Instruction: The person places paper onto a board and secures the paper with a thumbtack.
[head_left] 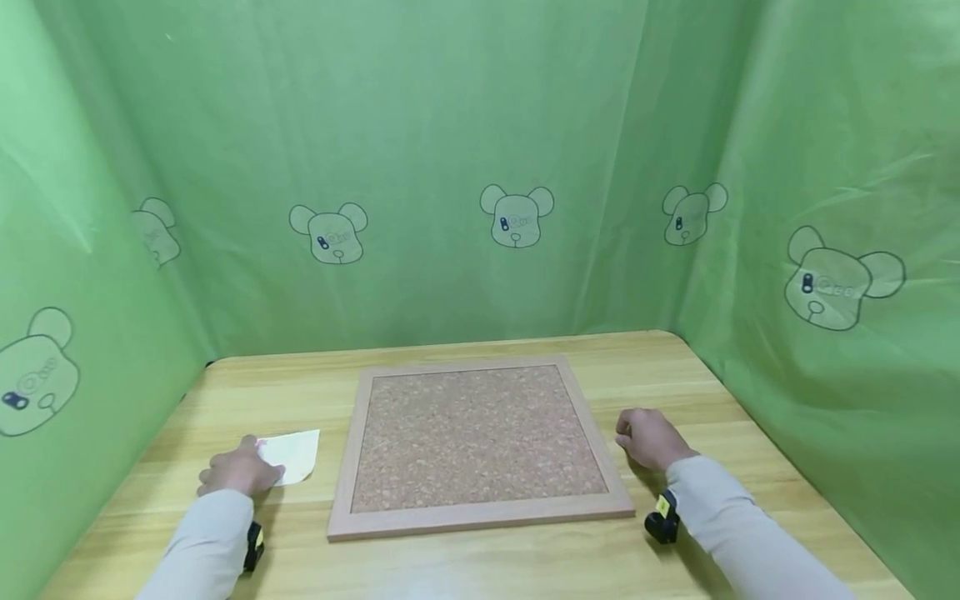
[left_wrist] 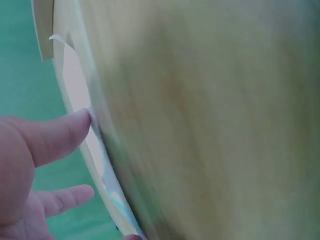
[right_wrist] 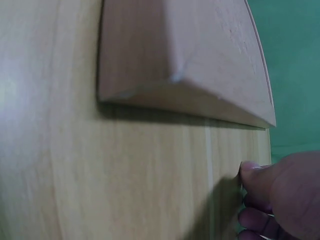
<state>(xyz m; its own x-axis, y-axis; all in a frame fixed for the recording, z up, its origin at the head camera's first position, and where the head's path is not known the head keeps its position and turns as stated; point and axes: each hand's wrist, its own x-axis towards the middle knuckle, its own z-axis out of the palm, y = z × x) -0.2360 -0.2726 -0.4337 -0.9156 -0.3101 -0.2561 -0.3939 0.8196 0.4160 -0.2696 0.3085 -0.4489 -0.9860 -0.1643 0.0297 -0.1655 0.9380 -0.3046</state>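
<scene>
A small white sheet of paper (head_left: pixel 292 456) lies on the table left of the framed cork board (head_left: pixel 480 437), with a pink mark at its upper left corner. My left hand (head_left: pixel 242 468) rests over the sheet's left side, fingers spread. In the left wrist view the thumb (left_wrist: pixel 62 136) touches the paper (left_wrist: pixel 76 80), which has a bluish-green print near its lower end and a raised far corner. Beyond the board's right edge, my right hand (head_left: pixel 651 439) rests low at the table with loosely curled fingers. Nothing shows in it in the right wrist view.
The wooden table (head_left: pixel 450 567) carries the board at its middle. Green curtains (head_left: pixel 420 150) with bear-head drawings close in the back and both sides. Black wrist cameras (head_left: pixel 662 518) sit under both forearms. The board's frame corner (right_wrist: pixel 177 80) stands raised above the tabletop.
</scene>
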